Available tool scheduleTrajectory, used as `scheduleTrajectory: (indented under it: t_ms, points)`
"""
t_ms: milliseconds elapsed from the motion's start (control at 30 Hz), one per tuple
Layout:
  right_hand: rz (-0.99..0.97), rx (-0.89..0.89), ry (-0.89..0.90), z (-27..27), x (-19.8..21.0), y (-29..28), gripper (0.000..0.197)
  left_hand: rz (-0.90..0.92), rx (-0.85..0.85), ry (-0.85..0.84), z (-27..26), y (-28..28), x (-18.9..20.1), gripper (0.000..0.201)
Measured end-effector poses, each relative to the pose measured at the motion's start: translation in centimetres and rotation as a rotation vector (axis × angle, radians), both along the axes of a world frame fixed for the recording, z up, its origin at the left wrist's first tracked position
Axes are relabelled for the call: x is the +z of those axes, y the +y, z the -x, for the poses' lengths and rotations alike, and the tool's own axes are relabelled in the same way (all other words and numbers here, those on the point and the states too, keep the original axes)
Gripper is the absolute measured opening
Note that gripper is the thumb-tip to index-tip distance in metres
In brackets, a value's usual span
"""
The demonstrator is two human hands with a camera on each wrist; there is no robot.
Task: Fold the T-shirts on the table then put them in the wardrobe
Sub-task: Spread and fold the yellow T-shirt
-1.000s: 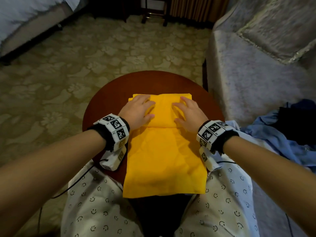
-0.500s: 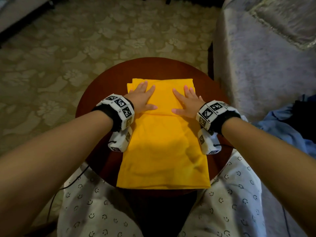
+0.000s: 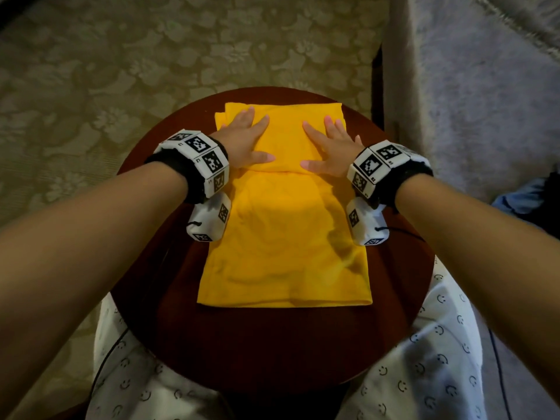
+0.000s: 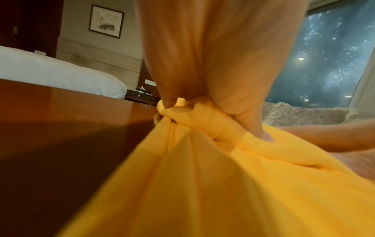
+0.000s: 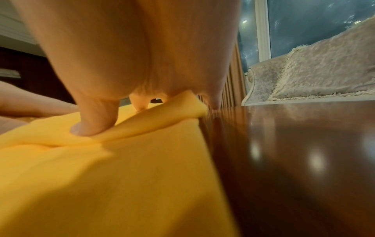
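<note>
Yellow T-shirt (image 3: 285, 237) on round table (image 3: 142, 237): left hand (image 3: 242, 140), right hand (image 3: 333, 147) flat, fingers spread, pressing top fold. Advisable: smooth outward, edges aligned.

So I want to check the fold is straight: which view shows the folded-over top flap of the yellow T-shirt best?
The head view: the whole flap and its straight near edge show, under the left hand and right hand. The left wrist view shows only bunched cloth at the fingers; the right wrist view shows one lifted corner.
</note>
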State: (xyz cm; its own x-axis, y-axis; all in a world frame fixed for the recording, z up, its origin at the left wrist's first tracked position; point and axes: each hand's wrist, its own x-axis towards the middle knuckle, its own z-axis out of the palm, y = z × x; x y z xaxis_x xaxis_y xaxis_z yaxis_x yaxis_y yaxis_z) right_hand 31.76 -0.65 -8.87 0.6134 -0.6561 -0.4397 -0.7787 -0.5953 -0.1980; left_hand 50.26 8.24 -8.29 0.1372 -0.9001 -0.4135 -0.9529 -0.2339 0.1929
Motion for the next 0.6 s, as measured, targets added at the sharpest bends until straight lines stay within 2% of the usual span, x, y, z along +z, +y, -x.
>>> scheduleTrajectory:
  t_ms: [133,233,300,367,500,600]
  points:
    - [0.042,-0.016,-0.021,-0.7,0.8,-1.8,0.075,0.054,0.007,0.002,-0.9,-1.4,0.6,0.083]
    - [0.142,-0.188,-0.268,-1.5,2.0,-3.4,0.049,0.241,0.137,0.014,-2.1,-2.5,1.4,0.066]
    - [0.215,-0.252,-0.389,-2.1,2.3,-4.2,0.042,0.263,0.188,0.002,-2.9,-3.2,1.6,0.058]
    - [0.253,-0.202,-0.331,-2.6,2.2,-4.7,0.044,0.208,0.210,0.006,-3.4,-3.5,1.4,0.058]
    - [0.240,-0.108,-0.069,-2.9,1.6,-5.1,0.051,0.230,0.231,0.018,-3.4,-3.7,1.3,0.061]
    - [0.186,-0.120,-0.014,-2.6,1.9,-5.2,0.057,0.231,0.230,-0.011,-3.3,-3.6,1.8,0.056]
